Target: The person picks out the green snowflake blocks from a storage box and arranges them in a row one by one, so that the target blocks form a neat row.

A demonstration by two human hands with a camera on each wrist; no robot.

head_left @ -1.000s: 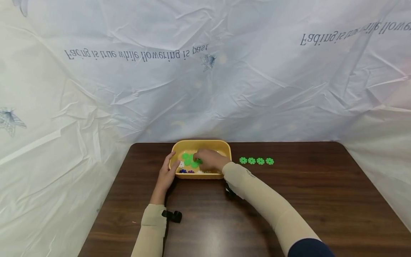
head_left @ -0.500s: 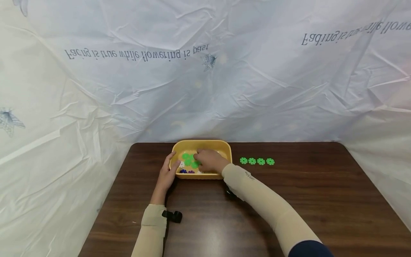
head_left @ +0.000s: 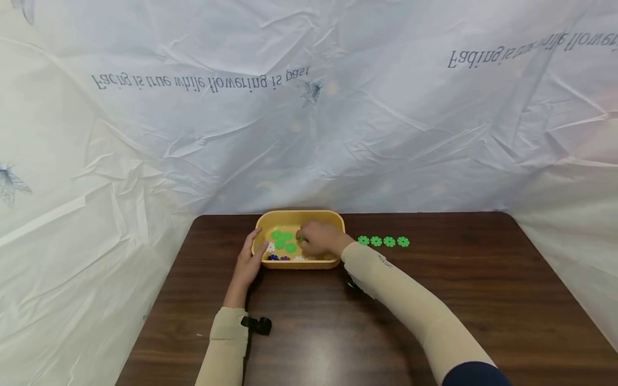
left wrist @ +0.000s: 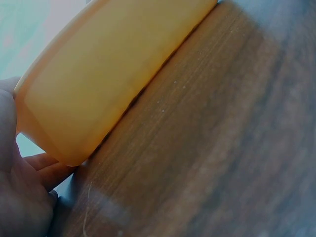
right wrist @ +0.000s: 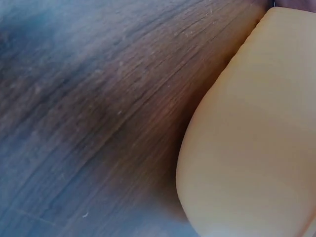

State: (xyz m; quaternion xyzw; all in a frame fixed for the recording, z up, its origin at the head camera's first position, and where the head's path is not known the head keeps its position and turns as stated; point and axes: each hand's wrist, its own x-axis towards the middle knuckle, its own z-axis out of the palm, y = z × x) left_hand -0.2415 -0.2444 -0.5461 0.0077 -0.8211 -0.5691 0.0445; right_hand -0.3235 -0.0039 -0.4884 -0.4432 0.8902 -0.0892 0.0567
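Note:
A yellow tray (head_left: 333,222) stands at the far middle of the dark wooden table (head_left: 458,300). In it lie green flower-shaped discs (head_left: 282,239) with a few white and dark blue ones (head_left: 277,257) along the near wall. My left hand (head_left: 256,247) holds the tray's left end, thumb on the rim; its fingers (left wrist: 42,165) show beside the tray's corner (left wrist: 108,74). My right hand (head_left: 305,239) is inside the tray with curled fingers, and a green disc (head_left: 301,238) shows at its fingertips. The right wrist view shows only the tray's outer wall (right wrist: 256,133).
A row of several green discs (head_left: 383,242) lies on the table right of the tray. A crinkled white sheet (head_left: 309,134) hangs behind and at both sides of the table. A black wrist camera mount (head_left: 258,324) sits on the left sleeve.
My right hand has shifted a little to the right inside the tray, off the green cluster, with a green disc at its fingertips. The left hand stays on the tray.

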